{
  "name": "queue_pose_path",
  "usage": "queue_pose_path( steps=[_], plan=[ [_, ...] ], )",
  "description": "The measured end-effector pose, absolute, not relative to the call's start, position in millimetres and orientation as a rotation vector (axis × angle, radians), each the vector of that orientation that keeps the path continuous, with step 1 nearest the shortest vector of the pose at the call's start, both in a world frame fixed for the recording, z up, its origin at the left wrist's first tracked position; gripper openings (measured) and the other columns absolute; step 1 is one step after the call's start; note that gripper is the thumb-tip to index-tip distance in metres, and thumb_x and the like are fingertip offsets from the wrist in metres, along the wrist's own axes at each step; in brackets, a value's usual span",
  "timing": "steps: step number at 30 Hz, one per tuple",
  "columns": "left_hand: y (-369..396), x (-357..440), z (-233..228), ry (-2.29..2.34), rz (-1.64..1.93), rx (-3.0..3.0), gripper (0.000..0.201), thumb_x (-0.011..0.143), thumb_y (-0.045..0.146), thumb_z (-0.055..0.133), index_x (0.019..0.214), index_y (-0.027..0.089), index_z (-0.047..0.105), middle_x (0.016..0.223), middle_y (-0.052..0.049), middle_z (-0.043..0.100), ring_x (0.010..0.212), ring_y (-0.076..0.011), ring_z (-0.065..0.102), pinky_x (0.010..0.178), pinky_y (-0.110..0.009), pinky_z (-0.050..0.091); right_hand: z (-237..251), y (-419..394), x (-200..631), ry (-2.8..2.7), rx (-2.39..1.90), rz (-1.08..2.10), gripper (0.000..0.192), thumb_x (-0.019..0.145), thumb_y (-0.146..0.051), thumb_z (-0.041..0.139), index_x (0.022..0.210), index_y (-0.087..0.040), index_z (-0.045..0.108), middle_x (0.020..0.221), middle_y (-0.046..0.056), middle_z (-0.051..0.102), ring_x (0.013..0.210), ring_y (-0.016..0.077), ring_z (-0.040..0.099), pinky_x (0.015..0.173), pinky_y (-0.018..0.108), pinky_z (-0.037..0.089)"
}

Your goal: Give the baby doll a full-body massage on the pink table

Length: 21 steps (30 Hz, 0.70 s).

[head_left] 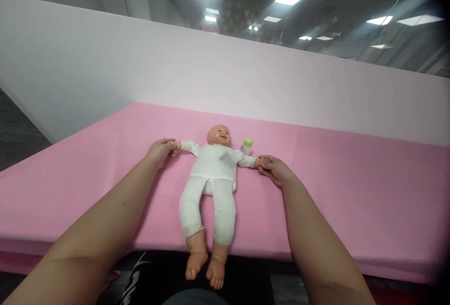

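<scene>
Soft white cloth covers the doll (213, 176), lying face-up on the pink table (351, 192) with its feet past the near edge; it looks light and floppy (hard plastic only at head, hands, feet), best held at the wrists. Both arms reach straight out, left hand (160, 151) and right hand (274, 169) each pinched shut on a doll hand, a small green-capped bottle (246, 145) beside its head

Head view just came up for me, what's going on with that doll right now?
A person has a baby doll lying face up on a pink table, its feet hanging past the near edge. The left hand pinches one doll hand and the right hand pinches the other, with the doll's arms spread wide. A small bottle with a green cap sits beside the doll's head, untouched.
</scene>
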State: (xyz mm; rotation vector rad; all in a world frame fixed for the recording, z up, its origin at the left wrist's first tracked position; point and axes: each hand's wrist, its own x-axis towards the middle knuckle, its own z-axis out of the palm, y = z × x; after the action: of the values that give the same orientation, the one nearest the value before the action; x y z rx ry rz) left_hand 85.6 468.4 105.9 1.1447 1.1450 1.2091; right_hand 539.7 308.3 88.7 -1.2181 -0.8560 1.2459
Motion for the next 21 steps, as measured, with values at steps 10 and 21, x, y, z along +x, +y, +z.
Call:
queue_pose_path(
  steps=[10, 21],
  plan=[
    [442, 112, 115, 0.873, 1.34, 1.141, 0.033, 0.068, 0.036, 0.088, 0.089, 0.02, 0.068, 0.095, -0.006, 0.07, 0.085, -0.0191, 0.069, 0.078, -0.032, 0.059, 99, 319, 487, -1.035, -1.128, 1.02, 0.042, 0.072, -0.037, 0.088, 0.107, -0.019, 0.072, 0.092, 0.005, 0.072, 0.068, 0.0147, 0.061, 0.061, 0.026, 0.051],
    [453, 113, 107, 1.15, 1.267, 1.118, 0.044, 0.075, 0.05, 0.082, 0.105, 0.022, 0.066, 0.102, -0.009, 0.073, 0.084, -0.0207, 0.072, 0.07, -0.03, 0.058, 85, 328, 502, -0.648, -1.269, 0.953, 0.034, 0.075, -0.027, 0.082, 0.106, -0.023, 0.069, 0.109, 0.007, 0.073, 0.092, 0.0223, 0.073, 0.067, 0.031, 0.066]
  ],
)
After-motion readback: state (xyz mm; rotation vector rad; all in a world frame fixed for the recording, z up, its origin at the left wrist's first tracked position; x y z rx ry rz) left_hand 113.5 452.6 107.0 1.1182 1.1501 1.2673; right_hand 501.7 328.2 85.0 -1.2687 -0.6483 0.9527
